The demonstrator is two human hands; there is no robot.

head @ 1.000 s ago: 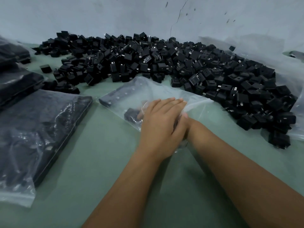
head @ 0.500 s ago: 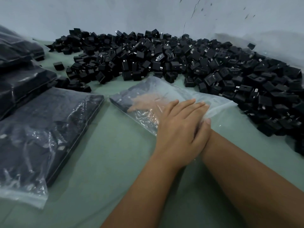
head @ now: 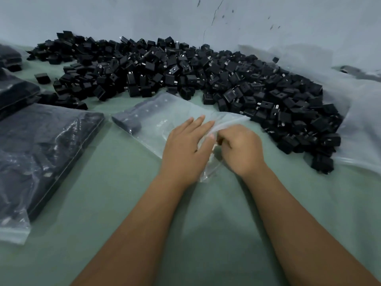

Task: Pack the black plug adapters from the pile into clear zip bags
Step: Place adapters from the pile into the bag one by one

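Note:
A clear zip bag [head: 162, 118] lies flat on the green table with a row of black plug adapters [head: 128, 122] at its far left end. My left hand [head: 185, 145] rests on the bag near its mouth, fingers straight and thumb against the plastic. My right hand [head: 240, 148] is curled at the bag's mouth edge, just right of the left hand, and pinches the plastic. A big pile of loose black plug adapters [head: 206, 79] stretches from the far left round to the right of the bag.
A filled zip bag [head: 41, 153] lies at the left, with more filled bags [head: 14, 93] stacked behind it. A large clear plastic sheet [head: 358, 129] lies under the pile's right end. A pale wall [head: 185, 17] stands behind the pile.
My right hand has come out of the bag and now shows at its mouth, curled on the plastic edge. My left hand stays flat on the bag.

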